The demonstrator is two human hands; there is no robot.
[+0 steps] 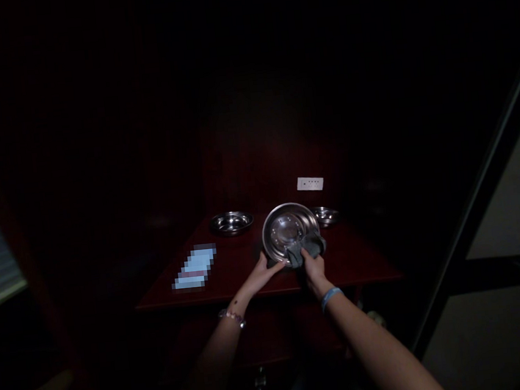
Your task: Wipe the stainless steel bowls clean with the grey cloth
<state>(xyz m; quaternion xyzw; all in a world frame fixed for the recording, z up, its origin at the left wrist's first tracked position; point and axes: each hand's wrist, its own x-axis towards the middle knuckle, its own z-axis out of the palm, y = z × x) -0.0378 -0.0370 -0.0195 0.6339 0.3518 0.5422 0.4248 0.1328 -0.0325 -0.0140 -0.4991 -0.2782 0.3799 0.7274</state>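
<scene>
A shiny steel bowl (286,229) is tilted up above the dark red tabletop, its inside facing me. My left hand (262,273) grips the bowl at its lower left rim, thumb on the near side and the other fingers hidden behind. In my right hand (313,268) a dark grey cloth (309,250) is bunched and pressed against the bowl's lower right rim. Behind to the left, a wide steel dish (232,222) rests on the table. A smaller steel bowl (325,215) sits behind to the right, partly covered by the held bowl.
The dark red tabletop (245,285) ends at a front edge just below my hands. A blurred-out light blue flat item (196,267) lies at its left. On the back panel is a white socket plate (310,183). A drawer knob (260,380) shows below.
</scene>
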